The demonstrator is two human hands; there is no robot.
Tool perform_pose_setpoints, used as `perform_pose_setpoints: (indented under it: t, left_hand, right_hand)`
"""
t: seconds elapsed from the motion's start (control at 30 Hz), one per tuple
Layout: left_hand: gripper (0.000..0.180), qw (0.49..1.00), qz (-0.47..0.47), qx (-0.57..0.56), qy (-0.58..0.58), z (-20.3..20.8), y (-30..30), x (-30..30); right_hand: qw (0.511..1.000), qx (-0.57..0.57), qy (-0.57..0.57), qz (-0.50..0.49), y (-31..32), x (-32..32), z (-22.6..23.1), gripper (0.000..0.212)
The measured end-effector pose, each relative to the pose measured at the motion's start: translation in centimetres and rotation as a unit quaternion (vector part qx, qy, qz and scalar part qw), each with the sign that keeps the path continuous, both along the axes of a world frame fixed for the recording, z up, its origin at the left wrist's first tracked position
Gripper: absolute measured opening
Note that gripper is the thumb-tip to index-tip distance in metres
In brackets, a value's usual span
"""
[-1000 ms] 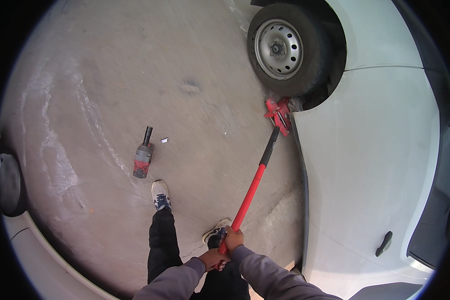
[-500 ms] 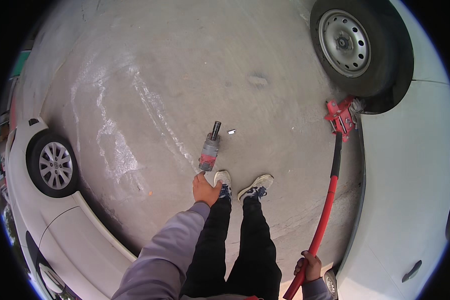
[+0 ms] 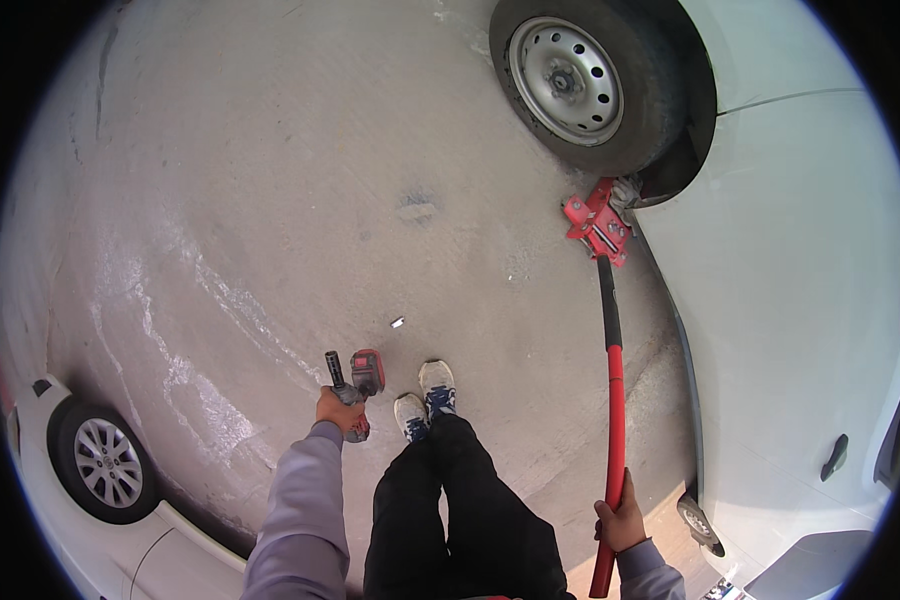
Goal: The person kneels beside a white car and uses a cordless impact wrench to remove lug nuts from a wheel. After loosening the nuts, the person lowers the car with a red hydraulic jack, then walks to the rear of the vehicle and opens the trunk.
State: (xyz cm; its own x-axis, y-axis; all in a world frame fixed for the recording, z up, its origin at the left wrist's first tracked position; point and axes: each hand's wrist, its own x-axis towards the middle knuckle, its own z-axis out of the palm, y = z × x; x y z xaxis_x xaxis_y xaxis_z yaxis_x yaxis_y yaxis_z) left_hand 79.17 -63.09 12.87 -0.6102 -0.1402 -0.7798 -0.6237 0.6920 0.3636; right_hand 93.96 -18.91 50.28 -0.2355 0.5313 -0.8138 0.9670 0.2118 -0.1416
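Note:
My left hand (image 3: 336,408) is closed round a cordless impact wrench (image 3: 358,428). A long dark socket (image 3: 334,368) points away from me, and a red and black battery (image 3: 368,368) shows beside it. My right hand (image 3: 622,518) is wrapped about the lower part of a long red jack handle (image 3: 616,410). That handle, with a black sleeve near its far end, leads to a red floor jack (image 3: 600,225) beside the white vehicle, just behind its wheel (image 3: 567,82). Part of the jack is hidden under the vehicle.
A small whitish metal piece (image 3: 398,322) lies on the concrete floor (image 3: 300,200) ahead of my shoes (image 3: 436,385). The white vehicle's side (image 3: 790,250) borders my right. At the lower left stands another white car with a spoked wheel (image 3: 108,462).
My left hand has gone from touching the rear of the wrench to gripping it, and the wrench has turned. My right hand has stayed on the jack handle. The whole view has shifted.

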Motion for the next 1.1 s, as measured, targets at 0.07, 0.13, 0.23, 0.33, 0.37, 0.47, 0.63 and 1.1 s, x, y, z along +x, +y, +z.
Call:
perform_pose_setpoints:
  t: [0.07, 0.13, 0.23, 0.33, 0.37, 0.47, 0.63, 1.1]
  left_hand:
    - [0.073, 1.0, 0.005, -0.019, -0.021, 4.9, -4.0, 1.7]
    - [0.079, 0.998, 0.0, -0.043, -0.046, 10.8, -8.8, 3.6]
    - [0.074, 0.995, 0.047, -0.075, -0.038, 20.3, -16.9, 7.9]
    - [0.077, 0.982, 0.083, -0.152, -0.071, 26.5, -25.5, 11.1]
    - [0.077, 0.975, 0.086, -0.187, -0.086, 27.9, -28.5, 12.1]
    - [0.085, 0.955, 0.05, -0.225, -0.187, 28.9, -38.1, 12.3]
    - [0.085, 0.951, 0.064, -0.275, -0.126, 31.3, -50.7, 9.5]
    - [0.08, 0.972, 0.165, -0.167, 0.003, 38.3, -65.1, -27.1]
  right_hand:
    - [1.0, 0.01, -0.011, 0.011, -1.5, -0.7, 0.4, 0.086]
    - [0.999, 0.025, -0.023, 0.029, -3.0, -1.6, 0.8, 0.088]
    - [0.999, 0.019, -0.014, 0.023, -5.5, -3.5, 2.6, 0.089]
    - [1.0, 0.001, -0.005, 0.005, -8.7, -6.6, 5.5, 0.087]
    - [1.0, -0.002, -0.005, -0.007, -10.1, -7.7, 6.5, 0.083]
    - [0.998, -0.026, 0.003, -0.052, -14.2, -12.4, 8.4, 0.054]
    - [0.991, -0.051, 0.015, -0.119, -24.6, -19.0, 8.3, 0.028]
    - [0.995, -0.035, 0.096, 0.014, -42.1, -45.3, 1.4, 0.019]
